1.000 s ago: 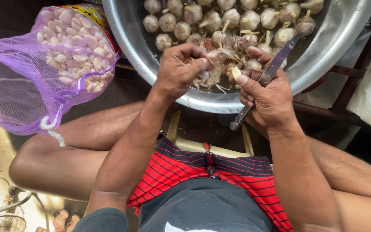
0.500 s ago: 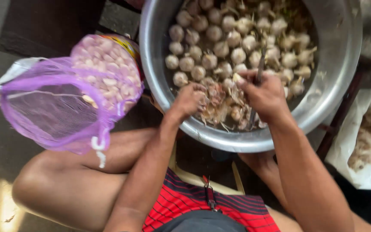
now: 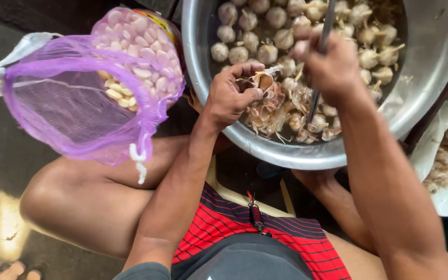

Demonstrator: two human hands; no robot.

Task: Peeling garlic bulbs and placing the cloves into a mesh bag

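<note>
Garlic being peeled over a metal bowl

The left hand (image 3: 229,96) pinched a papery, half-peeled garlic clove (image 3: 263,80) over the bowl (image 3: 421,78); the right hand (image 3: 330,67) was closed around a knife (image 3: 321,57). Beyond lay whole garlic bulbs (image 3: 276,31). A purple mesh bag (image 3: 79,98) held peeled cloves.

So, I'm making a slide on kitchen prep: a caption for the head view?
Left hand holds a garlic piece, right hand a knife, over a metal basin.
</note>
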